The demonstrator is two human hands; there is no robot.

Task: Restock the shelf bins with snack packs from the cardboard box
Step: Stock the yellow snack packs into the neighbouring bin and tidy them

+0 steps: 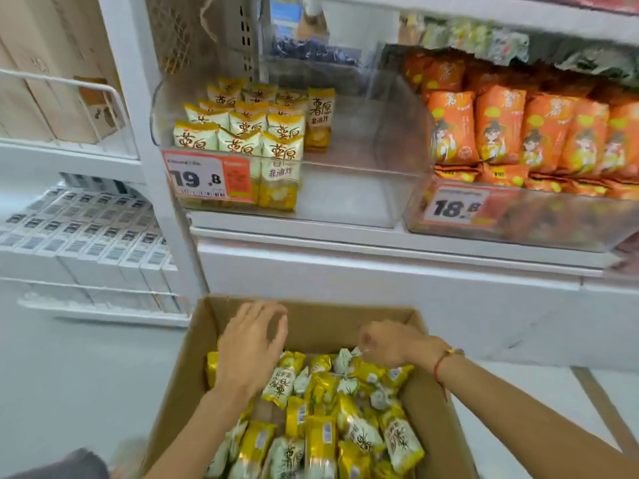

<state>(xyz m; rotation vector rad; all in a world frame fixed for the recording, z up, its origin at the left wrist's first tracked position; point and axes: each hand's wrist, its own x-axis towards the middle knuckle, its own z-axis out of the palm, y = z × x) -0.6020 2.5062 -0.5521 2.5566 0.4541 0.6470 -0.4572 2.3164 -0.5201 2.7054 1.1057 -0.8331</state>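
Snack packs (311, 420) in cardboard box (179, 371) beneath both hands' grip.

Head view. Open cardboard box (193, 357) of yellow snack packs (320, 440). Left hand (250, 347), fingers loosely spread, hovers over the packs; right hand (389, 342), fingers curled, pinches a pack's corner (347, 356). Above and beyond both hands: half-filled clear shelf bin (363, 167); to the right of it, orange packs (501, 126).

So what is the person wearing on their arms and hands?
Both forearms are bare, with no sleeves or gloves in view. The right hand has a thin red string bracelet at the wrist with a small gold-coloured piece. The left hand wears nothing visible.
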